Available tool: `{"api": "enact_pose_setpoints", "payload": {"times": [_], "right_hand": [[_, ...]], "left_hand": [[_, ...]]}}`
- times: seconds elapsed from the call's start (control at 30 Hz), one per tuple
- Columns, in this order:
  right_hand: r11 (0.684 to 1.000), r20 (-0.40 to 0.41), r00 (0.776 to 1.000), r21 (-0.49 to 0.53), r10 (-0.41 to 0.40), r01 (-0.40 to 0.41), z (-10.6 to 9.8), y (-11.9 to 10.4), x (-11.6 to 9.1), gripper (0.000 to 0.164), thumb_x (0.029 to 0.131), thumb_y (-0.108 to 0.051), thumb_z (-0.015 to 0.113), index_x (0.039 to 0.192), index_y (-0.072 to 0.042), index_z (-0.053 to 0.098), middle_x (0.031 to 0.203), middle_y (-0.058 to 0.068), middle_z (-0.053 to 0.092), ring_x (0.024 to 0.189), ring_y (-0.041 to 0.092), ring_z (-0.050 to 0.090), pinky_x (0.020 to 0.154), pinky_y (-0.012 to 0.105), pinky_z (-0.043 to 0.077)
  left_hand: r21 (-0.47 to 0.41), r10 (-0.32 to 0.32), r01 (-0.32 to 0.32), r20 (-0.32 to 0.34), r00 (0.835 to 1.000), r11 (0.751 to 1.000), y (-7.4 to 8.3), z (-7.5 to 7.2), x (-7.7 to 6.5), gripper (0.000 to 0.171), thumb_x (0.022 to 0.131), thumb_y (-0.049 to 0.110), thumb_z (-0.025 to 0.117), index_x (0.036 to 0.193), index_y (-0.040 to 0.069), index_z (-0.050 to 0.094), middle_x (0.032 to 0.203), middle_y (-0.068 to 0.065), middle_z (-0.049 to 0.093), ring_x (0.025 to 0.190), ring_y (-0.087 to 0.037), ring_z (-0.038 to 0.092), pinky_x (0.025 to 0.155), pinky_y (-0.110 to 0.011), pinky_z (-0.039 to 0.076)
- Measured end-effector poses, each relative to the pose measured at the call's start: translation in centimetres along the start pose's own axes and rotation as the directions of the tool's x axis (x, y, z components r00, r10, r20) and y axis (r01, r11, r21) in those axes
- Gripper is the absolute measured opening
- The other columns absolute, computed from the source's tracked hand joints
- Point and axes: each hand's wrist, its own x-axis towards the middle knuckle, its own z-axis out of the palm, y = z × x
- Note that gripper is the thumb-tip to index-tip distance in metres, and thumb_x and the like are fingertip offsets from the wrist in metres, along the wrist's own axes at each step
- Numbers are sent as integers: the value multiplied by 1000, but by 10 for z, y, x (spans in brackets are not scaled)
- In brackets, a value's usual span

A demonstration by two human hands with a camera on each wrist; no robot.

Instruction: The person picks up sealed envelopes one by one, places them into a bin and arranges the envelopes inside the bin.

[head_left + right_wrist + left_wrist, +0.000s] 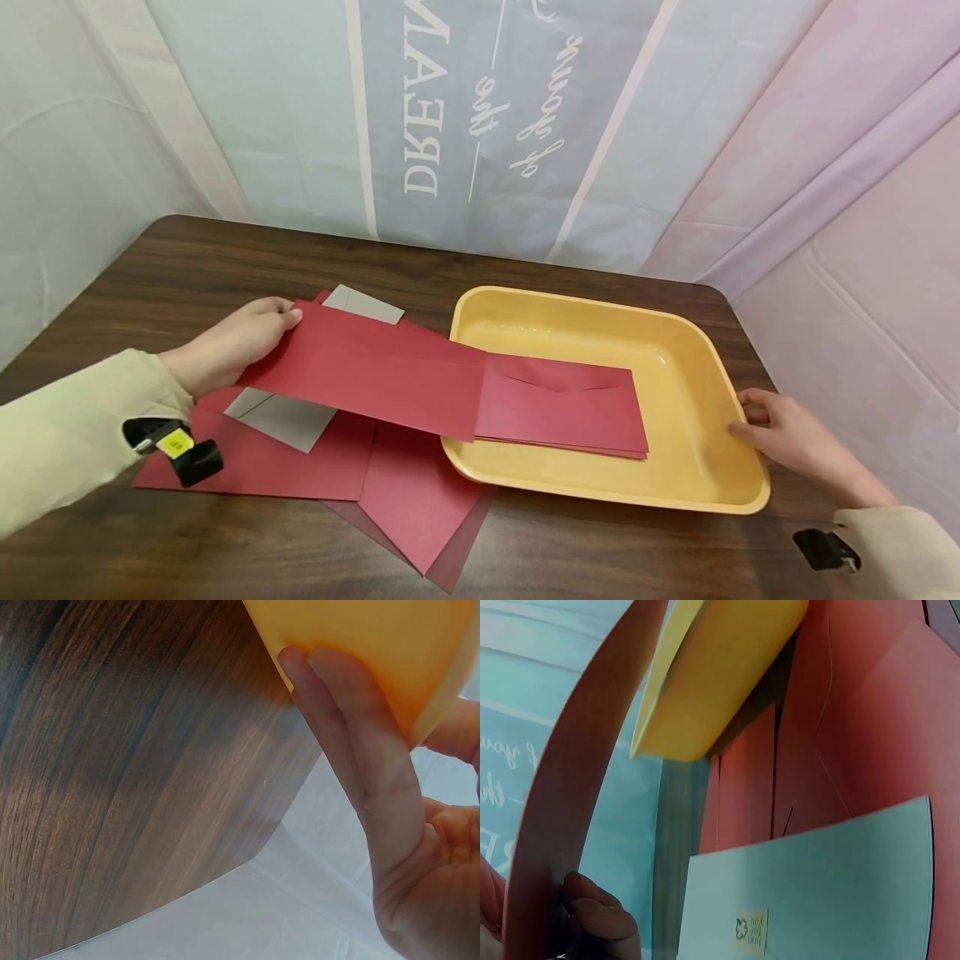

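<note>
My left hand [243, 342] pinches one end of a long red envelope [375, 371], thumb on top. The envelope's far end reaches over the left rim of a yellow plastic tray [693, 392] and overlaps the red envelopes [566, 412] lying inside. In the left wrist view the held envelope [592, 750] bends upward between thumb and fingers. My right hand [798, 442] grips the tray's right rim; in the right wrist view its fingers [360, 727] lie along the outer wall. Below the left hand are loose red envelopes [300, 467] and grey envelopes [296, 421], partly hidden.
The pile of envelopes spreads over the left and middle of a dark wood table [225, 542]. One grey envelope [817, 885] bears a small printed label. A printed curtain [300, 108] hangs behind the table, and pale cloth [885, 275] lines the right side.
</note>
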Motion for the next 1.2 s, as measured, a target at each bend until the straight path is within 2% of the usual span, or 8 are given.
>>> {"api": "enact_pose_setpoints", "payload": {"times": [0.27,0.4,0.5,0.63,0.77,0.93,1.13,1.2], "right_hand": [[1000,-5,1000,-27,1,-1,-1,0,0,38,91,-9,60,117,17,50,92,21,70,64,2,62,58,22,49],[1000,-5,1000,-24,-1,1,-1,0,0,38,91,-9,60,117,17,50,92,21,70,64,2,62,58,23,50],[1000,-6,1000,-14,1,-1,-1,0,0,38,91,-9,60,117,17,50,92,21,70,64,3,63,57,23,50],[1000,1,1000,5,7,-7,1,1,-1,38,91,-10,60,116,16,50,93,21,70,64,4,63,57,24,51],[1000,6,1000,13,8,-9,2,2,-1,37,91,-10,60,115,16,51,92,20,70,64,4,64,57,25,51],[1000,7,1000,20,4,-4,1,2,0,36,91,-9,60,115,16,50,91,19,70,64,4,64,57,25,51],[1000,7,1000,12,5,-5,2,1,-1,35,91,-9,60,114,15,51,91,19,70,64,4,63,57,24,51],[1000,6,1000,13,1,-1,2,2,0,34,91,-9,60,114,15,51,91,19,71,64,4,63,56,24,51]], "left_hand": [[-28,37,-36,32,999,999,12,12,-1,55,105,29,24,145,-8,16,112,-13,51,87,-14,56,78,-30,46],[-58,99,-96,44,994,994,16,20,-1,51,105,26,27,141,-11,20,112,-13,51,104,-23,51,93,-40,41],[-82,160,-155,60,985,985,19,27,0,44,104,22,29,134,-11,28,105,-9,54,106,-23,50,99,-42,36],[-88,202,-195,80,976,977,24,34,1,35,104,19,32,124,-8,37,97,-4,57,92,-13,54,89,-32,41],[-92,227,-219,94,969,971,28,40,1,30,103,18,33,118,-6,40,96,-5,58,88,-12,56,86,-30,43],[-100,259,-248,115,959,964,32,46,1,31,101,16,36,121,-7,38,91,-2,60,86,-11,57,87,-29,43],[-101,272,-261,117,955,960,40,56,2,36,100,12,42,126,-10,34,77,3,60,73,-10,56,77,-27,46],[-96,269,-258,123,955,961,43,59,3,37,99,11,44,127,-10,33,78,1,59,69,-11,56,76,-28,46]]}}
